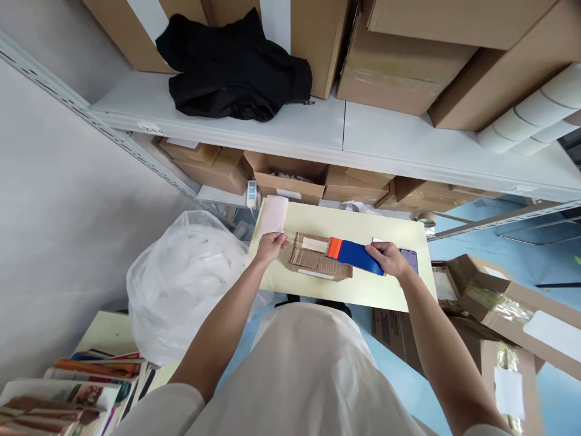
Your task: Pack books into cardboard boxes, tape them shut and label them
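On the pale yellow table, a brown cardboard box point(321, 263) with creased sides and a white label on top stands between my hands. My right hand point(389, 257) grips the near end of a flat blue-and-orange packet point(361, 255), whose orange end lies over the right part of the box. My left hand point(272, 246) is closed in a pinch beside the box's left end. A faint clear strip seems to run from those fingers to the box, but what they hold is too small to make out.
A pink-white sheet point(274, 213) and a phone point(409, 259) lie on the table point(385, 297). A large translucent bag point(181, 284) bulges at the left. Cartons point(512, 309) crowd the right. A shelf point(290, 130) holding boxes and a black garment point(240, 66) spans the back.
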Demonstrator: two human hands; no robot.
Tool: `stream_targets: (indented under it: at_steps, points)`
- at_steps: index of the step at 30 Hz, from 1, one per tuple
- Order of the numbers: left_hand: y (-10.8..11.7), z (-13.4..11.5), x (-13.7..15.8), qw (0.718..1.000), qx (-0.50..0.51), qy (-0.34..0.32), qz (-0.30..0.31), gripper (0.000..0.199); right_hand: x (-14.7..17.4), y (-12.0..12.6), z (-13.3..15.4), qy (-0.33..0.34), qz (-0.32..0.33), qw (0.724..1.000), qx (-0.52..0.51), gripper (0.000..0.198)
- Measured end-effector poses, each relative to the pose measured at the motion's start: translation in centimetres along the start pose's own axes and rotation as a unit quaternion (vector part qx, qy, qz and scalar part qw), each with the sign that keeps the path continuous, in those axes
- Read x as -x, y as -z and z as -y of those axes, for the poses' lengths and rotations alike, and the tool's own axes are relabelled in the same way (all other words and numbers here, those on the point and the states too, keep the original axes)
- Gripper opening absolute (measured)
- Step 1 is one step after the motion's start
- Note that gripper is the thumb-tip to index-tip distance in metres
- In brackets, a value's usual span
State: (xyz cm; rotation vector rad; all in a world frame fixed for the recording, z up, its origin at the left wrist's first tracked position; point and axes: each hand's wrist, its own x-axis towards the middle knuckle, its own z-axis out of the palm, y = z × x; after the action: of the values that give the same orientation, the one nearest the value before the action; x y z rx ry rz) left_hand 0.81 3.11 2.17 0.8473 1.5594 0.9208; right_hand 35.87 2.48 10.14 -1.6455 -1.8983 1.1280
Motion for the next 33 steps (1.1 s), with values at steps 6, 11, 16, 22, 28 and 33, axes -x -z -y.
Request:
stream_targets:
  at_steps: [6,11,16,22,28,33]
  points:
    - [-0.7,2.2,-0.7,0.998,-0.059,0.015,-0.004,0.015,-1.0,-1.3,-0.1,-0.006,0.014,0.999,0.044,0.055]
    - [-2.8,5.1,-0.4,0.997,-0.065,0.030,-0.011,0.024,-0.2,-2.0,-0.1,-0.021,0.000,0.999,0.035,0.054]
    - [-2.9,6.7,0.6,0.997,-0.061,0.039,0.018,0.062,0.3,-2.1,-0.3,-0.025,-0.009,0.999,0.021,0.053]
    - [-0.7,2.0,0.6,0.896,-0.286,-0.272,0.204,0.128,0.4,-1.8,-0.2,-0.027,0.006,1.000,0.006,0.052]
    - [-3.4,-0.7,-0.7,0.778,-0.446,-0.316,0.310,0.118,0.5,-1.2,-0.1,-0.019,0.033,0.999,0.011,0.050]
    - [-3.8,0.3,-0.5,0.753,-0.498,-0.326,0.280,0.106,0.7,-0.6,-0.7,0.006,0.062,0.997,0.035,0.048]
